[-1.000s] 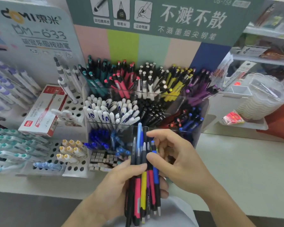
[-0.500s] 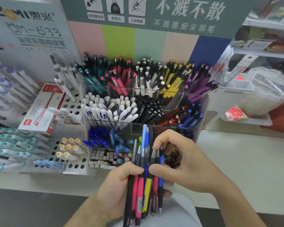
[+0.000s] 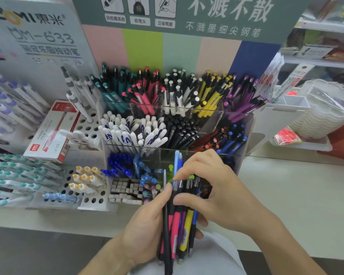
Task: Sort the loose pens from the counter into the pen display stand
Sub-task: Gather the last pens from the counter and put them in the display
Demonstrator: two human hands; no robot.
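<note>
Now our left hand grips the bundle of pens upright, their long axes pointing away from us toward the stand just beyond. Our right hand, the nearer to the stand, pinches at the pen tops with fingertip and thumb; which pen it has, we cannot tell.

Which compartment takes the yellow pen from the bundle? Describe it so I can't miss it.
Start at the clear pen display stand under the green sign and look at its back row. The yellow pens stand fourth from the left, between the black-and-white pens and the purple pens. Only they have yellow bodies with black clips.
</note>
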